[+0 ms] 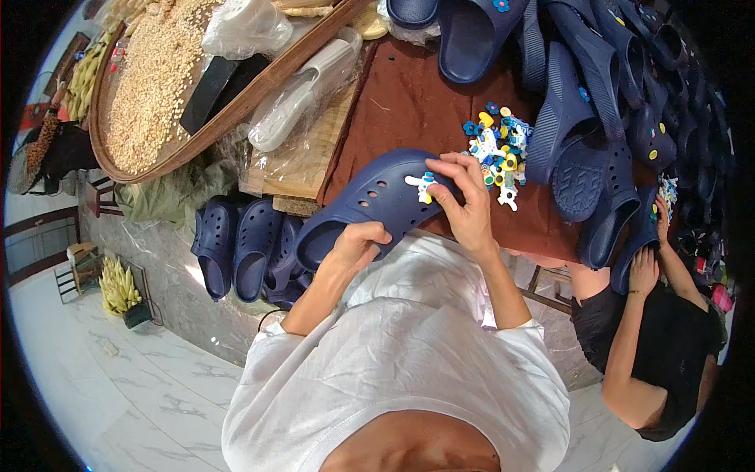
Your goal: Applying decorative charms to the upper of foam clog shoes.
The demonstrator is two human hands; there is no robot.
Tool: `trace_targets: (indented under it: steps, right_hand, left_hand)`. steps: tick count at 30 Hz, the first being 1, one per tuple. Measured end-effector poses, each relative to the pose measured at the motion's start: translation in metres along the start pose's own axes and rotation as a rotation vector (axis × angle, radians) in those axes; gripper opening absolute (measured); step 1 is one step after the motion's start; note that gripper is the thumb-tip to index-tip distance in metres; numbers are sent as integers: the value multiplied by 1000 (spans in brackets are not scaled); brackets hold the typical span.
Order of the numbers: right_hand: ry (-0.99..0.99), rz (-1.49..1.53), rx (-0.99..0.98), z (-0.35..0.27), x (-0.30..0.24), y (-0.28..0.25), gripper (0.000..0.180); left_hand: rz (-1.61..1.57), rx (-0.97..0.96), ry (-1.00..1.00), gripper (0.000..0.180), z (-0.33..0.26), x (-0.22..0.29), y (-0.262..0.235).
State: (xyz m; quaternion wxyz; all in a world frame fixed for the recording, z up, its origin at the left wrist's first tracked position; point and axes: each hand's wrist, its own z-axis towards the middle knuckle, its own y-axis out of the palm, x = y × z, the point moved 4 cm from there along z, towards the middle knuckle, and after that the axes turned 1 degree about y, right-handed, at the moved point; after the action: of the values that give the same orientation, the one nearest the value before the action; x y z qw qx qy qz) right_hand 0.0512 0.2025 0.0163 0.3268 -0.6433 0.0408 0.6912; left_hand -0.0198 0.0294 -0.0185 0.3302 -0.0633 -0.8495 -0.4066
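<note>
A navy clog (401, 167) with round vent holes lies tilted across my lap side of the table, its toe to the upper right. My left hand (358, 245) is closed round the clog's near edge, beside its foot opening. At the toe, my right hand (469, 206) curls over the clog, thumb and fingers closing at a white, blue and yellow shoe charm (422, 187) on the upper. Whether the charm's stem sits in a hole is hidden. Just beyond my right fingers lies a pile of loose colourful charms (503, 145) on the brown cloth (417, 102).
Many navy clogs (602, 189) are heaped on the right; several more (255, 240) stand at the left. A wooden-rimmed tray (236, 118) of pale grains and a bagged light clog (303, 90) lie far left. At right, a co-worker's hands (646, 271) hold another clog.
</note>
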Motion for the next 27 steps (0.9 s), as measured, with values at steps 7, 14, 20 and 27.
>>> trace_targets:
  steps: [7,14,20,27]
  right_hand:
    - [-1,-63,-42,2,0,-3,21]
    - [-15,-60,-128,-1,0,4,21]
    - [60,118,-210,3,-2,12,46]
    - [57,19,-206,2,7,20,47]
  left_hand:
    - [-143,3,-43,63,-5,-9,6]
    - [188,-27,8,68,-10,-13,-17]
    - [155,6,14,66,-15,-11,-21]
    - [134,14,-50,64,-11,-13,-23]
